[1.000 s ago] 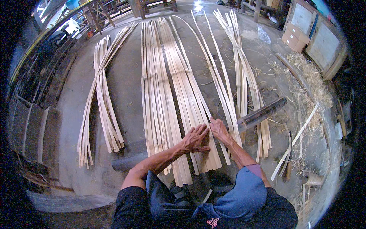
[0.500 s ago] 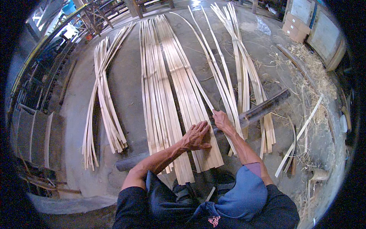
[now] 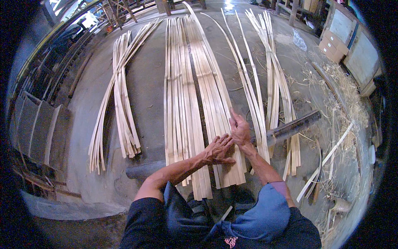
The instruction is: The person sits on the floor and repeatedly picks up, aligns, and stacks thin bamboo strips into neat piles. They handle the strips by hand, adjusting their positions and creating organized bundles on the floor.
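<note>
Long pale bamboo strips [image 3: 195, 83] lie side by side on the concrete floor, running away from me. They rest across a dark round pole [image 3: 290, 128] near their close ends. My left hand [image 3: 219, 150] lies flat, fingers spread, on the strips above the pole. My right hand [image 3: 239, 128] presses flat on the strips just to its right, fingers pointing away. Neither hand grips anything.
A loose bundle of strips [image 3: 118, 95] lies at the left, two more bundles [image 3: 273, 79] at the right. Shavings and scrap slats [image 3: 331, 153] litter the right side. Cardboard boxes [image 3: 329, 47] and framed panels stand at the far right; stacked boards [image 3: 37, 124] at the left.
My right hand has slid forward along the strips. My left hand has stayed flat on them, shifted slightly. The view has tilted a little.
</note>
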Action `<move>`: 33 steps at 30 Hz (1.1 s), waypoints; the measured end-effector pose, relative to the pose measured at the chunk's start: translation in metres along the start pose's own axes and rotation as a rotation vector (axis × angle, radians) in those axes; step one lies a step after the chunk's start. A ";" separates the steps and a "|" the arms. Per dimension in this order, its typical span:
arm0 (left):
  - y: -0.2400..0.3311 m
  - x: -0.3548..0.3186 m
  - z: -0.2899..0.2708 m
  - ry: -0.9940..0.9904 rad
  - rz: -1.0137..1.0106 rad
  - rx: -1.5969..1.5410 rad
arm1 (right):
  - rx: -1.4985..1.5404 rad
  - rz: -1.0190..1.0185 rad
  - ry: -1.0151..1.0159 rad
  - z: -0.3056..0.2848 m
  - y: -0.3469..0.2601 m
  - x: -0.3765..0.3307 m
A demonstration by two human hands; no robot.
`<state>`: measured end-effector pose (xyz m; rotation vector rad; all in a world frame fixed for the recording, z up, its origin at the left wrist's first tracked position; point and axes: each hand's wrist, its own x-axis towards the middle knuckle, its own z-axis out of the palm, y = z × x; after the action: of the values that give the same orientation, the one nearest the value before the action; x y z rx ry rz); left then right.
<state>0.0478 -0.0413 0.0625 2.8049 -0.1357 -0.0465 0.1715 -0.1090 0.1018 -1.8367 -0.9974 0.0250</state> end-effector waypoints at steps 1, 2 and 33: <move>-0.002 0.000 0.000 -0.002 0.007 -0.006 | 0.017 0.052 -0.018 0.005 -0.003 0.002; -0.003 -0.001 0.001 0.021 -0.003 0.027 | 0.033 0.106 -0.037 0.011 -0.006 0.003; -0.067 -0.075 0.004 0.074 -0.225 0.110 | 0.281 0.400 -0.285 0.097 0.001 -0.074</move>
<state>-0.0208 0.0282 0.0383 2.9134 0.2009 0.0121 0.0820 -0.0831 0.0233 -1.7696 -0.7543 0.6528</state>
